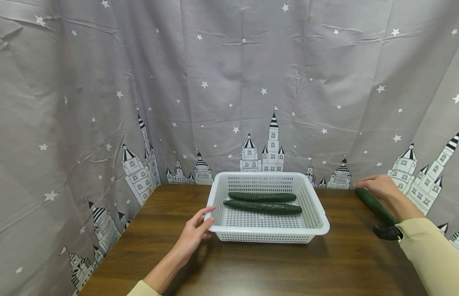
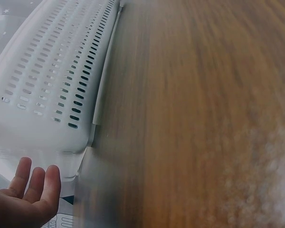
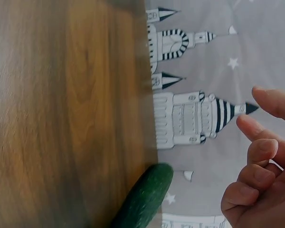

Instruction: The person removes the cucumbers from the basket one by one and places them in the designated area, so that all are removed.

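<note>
A long dark-green cucumber [image 1: 375, 206] lies on the brown wood-grain surface [image 1: 266, 267] just beside the right hand [image 1: 381, 191], whose grip is released, thumb and index finger apart. The left hand [image 1: 192, 232] has a loose grip, fingers touching the left rim of a white perforated plastic basket [image 1: 266, 231] holding two more dark-green cucumbers [image 1: 262, 206]. Behind the surface hangs a grey cloth curtain [image 1: 222, 53] printed with stars and castles.

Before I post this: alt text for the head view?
White perforated basket holding two cucumbers side by side on a wooden table, a person's left hand at its left rim. To the right, their right hand is beside a third cucumber; behind hangs a grey curtain printed with castles and stars.
</note>
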`<action>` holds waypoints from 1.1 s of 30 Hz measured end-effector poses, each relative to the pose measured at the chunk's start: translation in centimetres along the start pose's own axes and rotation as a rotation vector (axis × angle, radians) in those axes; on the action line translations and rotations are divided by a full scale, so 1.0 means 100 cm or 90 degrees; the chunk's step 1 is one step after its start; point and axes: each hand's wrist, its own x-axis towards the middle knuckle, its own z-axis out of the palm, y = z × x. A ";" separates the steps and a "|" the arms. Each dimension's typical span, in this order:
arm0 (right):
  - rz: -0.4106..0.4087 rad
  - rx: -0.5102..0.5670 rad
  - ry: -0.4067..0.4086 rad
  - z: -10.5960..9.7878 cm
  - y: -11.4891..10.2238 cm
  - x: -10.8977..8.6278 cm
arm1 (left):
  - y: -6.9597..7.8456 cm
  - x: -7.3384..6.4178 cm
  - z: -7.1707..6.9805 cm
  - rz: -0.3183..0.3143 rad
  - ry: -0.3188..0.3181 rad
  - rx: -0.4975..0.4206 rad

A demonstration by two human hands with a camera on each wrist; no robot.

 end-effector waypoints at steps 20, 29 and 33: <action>-0.040 0.051 -0.158 0.020 -0.069 0.013 | -0.001 0.001 0.001 -0.008 0.006 0.003; -0.075 0.082 -0.184 0.035 -0.093 0.019 | 0.000 0.001 0.002 -0.009 0.005 0.003; -0.077 0.087 -0.203 0.046 -0.102 0.025 | 0.000 0.000 0.002 -0.009 0.004 0.004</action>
